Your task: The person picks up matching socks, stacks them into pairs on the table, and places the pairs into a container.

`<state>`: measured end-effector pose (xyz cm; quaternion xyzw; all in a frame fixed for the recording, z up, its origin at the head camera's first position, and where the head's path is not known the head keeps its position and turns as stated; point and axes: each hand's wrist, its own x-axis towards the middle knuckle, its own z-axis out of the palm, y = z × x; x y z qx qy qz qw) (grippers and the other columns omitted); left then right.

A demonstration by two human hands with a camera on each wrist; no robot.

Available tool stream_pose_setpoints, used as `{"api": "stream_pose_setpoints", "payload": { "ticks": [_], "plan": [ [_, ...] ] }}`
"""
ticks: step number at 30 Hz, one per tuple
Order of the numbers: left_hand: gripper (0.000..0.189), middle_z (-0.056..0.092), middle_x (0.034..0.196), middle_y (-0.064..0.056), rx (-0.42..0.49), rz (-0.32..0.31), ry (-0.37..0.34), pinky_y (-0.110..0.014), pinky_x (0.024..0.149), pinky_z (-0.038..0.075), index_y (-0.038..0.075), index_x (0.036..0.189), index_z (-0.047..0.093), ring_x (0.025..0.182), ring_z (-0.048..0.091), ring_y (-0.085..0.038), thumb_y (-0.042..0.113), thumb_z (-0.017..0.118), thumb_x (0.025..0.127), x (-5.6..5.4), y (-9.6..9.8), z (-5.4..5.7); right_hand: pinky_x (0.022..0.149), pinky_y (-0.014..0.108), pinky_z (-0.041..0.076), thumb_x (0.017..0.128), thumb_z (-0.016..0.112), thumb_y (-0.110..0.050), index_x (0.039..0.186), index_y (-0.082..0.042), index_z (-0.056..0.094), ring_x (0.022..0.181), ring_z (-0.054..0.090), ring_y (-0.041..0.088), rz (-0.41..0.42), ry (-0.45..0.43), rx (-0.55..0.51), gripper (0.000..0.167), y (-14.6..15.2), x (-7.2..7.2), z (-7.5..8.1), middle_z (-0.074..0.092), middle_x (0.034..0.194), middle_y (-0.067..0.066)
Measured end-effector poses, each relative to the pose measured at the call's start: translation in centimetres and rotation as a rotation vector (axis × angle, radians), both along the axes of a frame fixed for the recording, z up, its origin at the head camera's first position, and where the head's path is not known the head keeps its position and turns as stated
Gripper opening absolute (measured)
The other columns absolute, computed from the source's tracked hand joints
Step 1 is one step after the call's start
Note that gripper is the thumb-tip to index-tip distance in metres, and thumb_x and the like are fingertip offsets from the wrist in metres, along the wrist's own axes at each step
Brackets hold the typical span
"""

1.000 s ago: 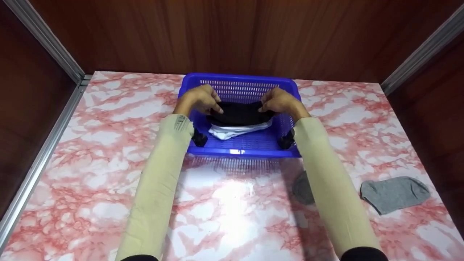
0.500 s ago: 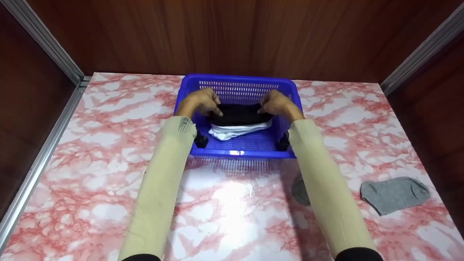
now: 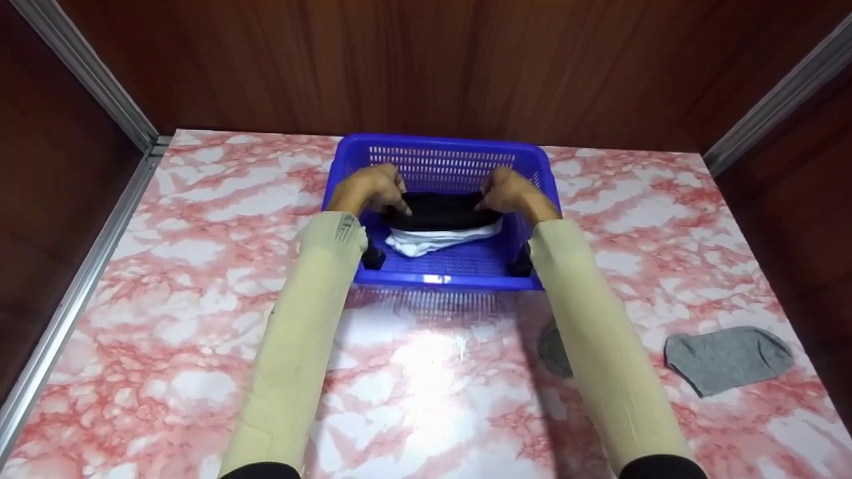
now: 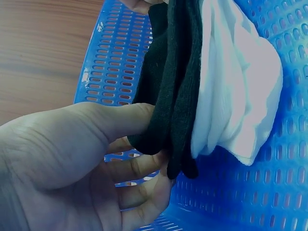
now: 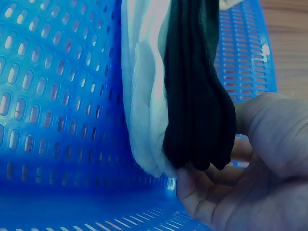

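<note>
Inside the blue plastic basket, black socks lie stacked on folded white socks. My left hand pinches the left end of the black socks, thumb on top and fingers underneath, as the left wrist view shows. At the opposite end my right hand holds them in the same way. From the right wrist, the black layers press flat against the white socks, and the fingertips reach under the lower edge.
A grey sock lies flat on the marbled table at the right. Another grey piece is partly hidden by the right sleeve. Behind the basket rises a brown wooden panel, with metal-framed side panels left and right.
Both hands have sunk slightly with the black socks, which now sit a little lower against the white ones. The grip at both ends is kept.
</note>
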<state>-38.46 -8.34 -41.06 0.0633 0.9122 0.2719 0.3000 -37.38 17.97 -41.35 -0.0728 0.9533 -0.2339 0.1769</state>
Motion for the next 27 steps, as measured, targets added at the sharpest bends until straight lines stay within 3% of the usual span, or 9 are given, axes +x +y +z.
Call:
{"api": "stream_pose_setpoints", "payload": {
  "ticks": [5,8,12,15,17,20,23,27],
  "plan": [
    [0.031,0.049,0.068,0.009,-0.01,-0.028,0.013,-0.018,0.05,0.039,0.017,0.09,0.054,0.055,0.045,-0.003,0.025,0.084,0.09,0.0,0.2,0.9,0.076,0.029,0.041,0.09,0.078,-0.015,0.086,-0.011,0.059,0.083,0.05,0.017,0.0,0.037,-0.036,0.02,0.5,0.2,0.5,0.051,0.079,-0.006],
    [0.03,0.047,0.071,0.01,0.011,-0.049,0.037,-0.017,0.053,0.042,0.018,0.084,0.054,0.058,0.046,-0.003,0.025,0.082,0.091,0.2,0.3,1.5,0.079,0.028,0.042,0.089,0.08,-0.017,0.089,-0.01,0.062,0.086,0.051,0.016,-0.022,0.059,-0.064,0.019,0.8,0.4,1.0,0.053,0.082,-0.006],
    [0.035,0.044,0.066,0.013,-0.003,-0.081,0.061,-0.017,0.055,0.045,0.019,0.074,0.051,0.058,0.049,-0.003,0.03,0.076,0.097,0.6,0.3,2.6,0.076,0.024,0.044,0.088,0.082,-0.017,0.094,-0.008,0.066,0.084,0.054,0.013,-0.034,0.082,-0.13,0.019,0.9,0.7,1.7,0.058,0.084,-0.007],
    [0.034,0.045,0.064,0.011,-0.043,-0.113,0.112,-0.019,0.056,0.044,0.016,0.076,0.056,0.059,0.051,-0.005,0.035,0.071,0.1,1.3,0.4,3.5,0.071,0.02,0.047,0.088,0.08,-0.015,0.094,-0.008,0.065,0.08,0.056,0.009,-0.024,0.09,-0.192,0.018,0.9,1.1,2.5,0.059,0.082,-0.008],
    [0.03,0.052,0.072,0.007,-0.069,-0.139,0.173,-0.023,0.063,0.046,0.01,0.086,0.065,0.069,0.055,-0.009,0.036,0.068,0.101,1.9,0.3,4.3,0.069,0.018,0.047,0.09,0.079,-0.015,0.096,-0.007,0.065,0.077,0.056,0.007,-0.001,0.096,-0.211,0.018,1.0,1.4,3.3,0.06,0.081,-0.008],
    [0.033,0.067,0.099,-0.004,-0.091,-0.167,0.267,-0.035,0.089,0.054,0.004,0.11,0.071,0.096,0.062,-0.019,0.036,0.065,0.102,3.1,0.0,5.3,0.069,0.017,0.046,0.091,0.079,-0.017,0.099,-0.005,0.066,0.076,0.056,0.005,0.039,0.119,-0.207,0.02,1.3,2.1,4.3,0.062,0.08,-0.009],
    [0.041,0.068,0.126,-0.015,-0.084,-0.167,0.334,-0.047,0.112,0.048,0.001,0.127,0.067,0.122,0.06,-0.03,0.033,0.063,0.102,4.3,-0.6,6.1,0.07,0.019,0.046,0.091,0.079,-0.02,0.102,-0.003,0.067,0.077,0.057,0.007,0.067,0.15,-0.193,0.023,1.9,3.0,5.2,0.064,0.08,-0.008],
    [0.039,0.068,0.13,-0.021,-0.037,-0.136,0.433,-0.05,0.114,0.047,-0.002,0.128,0.065,0.127,0.061,-0.036,0.027,0.063,0.102,5.9,-1.6,6.4,0.075,0.023,0.047,0.092,0.077,-0.022,0.107,-0.002,0.068,0.081,0.058,0.009,0.064,0.174,-0.197,0.026,2.8,4.4,5.9,0.067,0.085,-0.004]
  ]
}}
